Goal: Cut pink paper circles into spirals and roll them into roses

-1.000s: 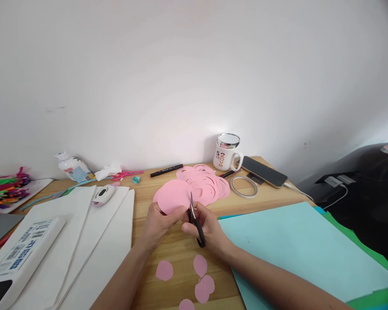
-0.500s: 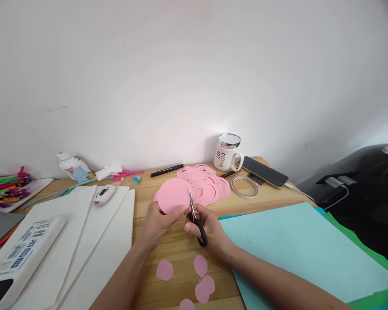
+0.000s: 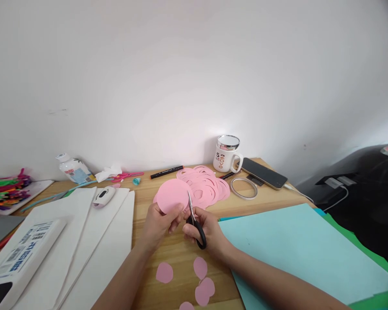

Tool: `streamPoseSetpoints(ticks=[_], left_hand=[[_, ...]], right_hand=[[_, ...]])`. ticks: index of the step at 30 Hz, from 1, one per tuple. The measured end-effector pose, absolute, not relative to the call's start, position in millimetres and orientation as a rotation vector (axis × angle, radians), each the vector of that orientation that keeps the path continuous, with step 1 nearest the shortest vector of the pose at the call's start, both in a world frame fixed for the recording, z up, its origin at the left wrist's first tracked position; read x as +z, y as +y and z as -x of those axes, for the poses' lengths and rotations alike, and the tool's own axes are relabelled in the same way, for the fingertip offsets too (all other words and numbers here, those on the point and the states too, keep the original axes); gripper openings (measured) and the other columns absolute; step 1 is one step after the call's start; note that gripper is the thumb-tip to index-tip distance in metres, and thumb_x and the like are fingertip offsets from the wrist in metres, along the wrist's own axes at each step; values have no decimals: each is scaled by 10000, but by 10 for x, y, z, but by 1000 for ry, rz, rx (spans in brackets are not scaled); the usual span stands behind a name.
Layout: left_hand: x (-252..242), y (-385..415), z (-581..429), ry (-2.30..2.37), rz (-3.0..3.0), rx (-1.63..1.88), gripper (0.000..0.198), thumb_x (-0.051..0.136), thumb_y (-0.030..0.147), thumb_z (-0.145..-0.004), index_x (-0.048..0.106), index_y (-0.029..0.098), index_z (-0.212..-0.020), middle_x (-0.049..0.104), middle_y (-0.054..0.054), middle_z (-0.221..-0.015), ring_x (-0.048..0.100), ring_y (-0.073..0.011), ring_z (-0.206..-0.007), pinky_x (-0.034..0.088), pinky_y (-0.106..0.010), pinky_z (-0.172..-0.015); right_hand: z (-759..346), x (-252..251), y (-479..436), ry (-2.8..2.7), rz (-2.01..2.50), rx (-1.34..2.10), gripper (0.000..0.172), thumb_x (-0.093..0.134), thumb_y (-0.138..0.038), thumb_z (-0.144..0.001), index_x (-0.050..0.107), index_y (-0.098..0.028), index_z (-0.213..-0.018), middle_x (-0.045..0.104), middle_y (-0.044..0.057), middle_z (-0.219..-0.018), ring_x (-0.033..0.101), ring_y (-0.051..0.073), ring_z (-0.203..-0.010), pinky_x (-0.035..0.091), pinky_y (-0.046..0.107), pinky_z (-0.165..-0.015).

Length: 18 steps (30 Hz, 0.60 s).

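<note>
My left hand pinches the lower edge of a pink paper disc and holds it upright over the wooden table. My right hand grips black-handled scissors, whose blades point up along the disc's right edge. Behind the disc lies a pile of pink paper rings and offcuts. Several small pink petal shapes lie on the table just below my hands.
Light blue paper over green sheets covers the right side. White sheets, a white box and a small white device lie left. At the back stand a mug, phone, tape ring, black marker and glue bottle.
The scissor blades have shifted slightly left along the disc's edge, and my left hand has turned the disc a little. Everything else stays put.
</note>
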<state>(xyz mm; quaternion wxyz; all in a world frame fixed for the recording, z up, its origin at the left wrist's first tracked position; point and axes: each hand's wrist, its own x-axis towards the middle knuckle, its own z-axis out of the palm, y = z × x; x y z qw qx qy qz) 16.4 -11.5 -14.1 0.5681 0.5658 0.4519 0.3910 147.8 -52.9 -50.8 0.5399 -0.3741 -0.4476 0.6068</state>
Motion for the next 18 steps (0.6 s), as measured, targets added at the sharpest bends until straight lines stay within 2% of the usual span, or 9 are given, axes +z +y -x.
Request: streamPoseSetpoints(ticks=[4,11,18], left_hand=[[-159,-94,-152,1089,-1330,958,368,661,364,-671,442,155,-461,357,67,-376,278,-43,-374,207,-210,-390],[-158,-116,-160,1095,-1403,911,400,661,355,-662,394,169,-430,338,65,-379,266,-51,-382,177,-223,-399],[-181,-102,-138,1079,-1364,911,335,670,346,-662,458,155,-487,330,72,-404,260,-51,-398,174,-214,-398]], right_hand=[[-1471,-510,-540,-1060,889,1453,376,741,-389,-628,458,-195,-780,434,-94,-515,359,63,-430,273,196,-426],[-1522,-459,-532,-1125,877,1357,440,758,-466,-606,461,-193,-784,457,-48,-639,370,97,-563,300,212,-490],[-1526,-479,-540,-1124,839,1382,430,761,-447,-621,470,-189,-805,442,-51,-638,359,93,-560,284,209,-487]])
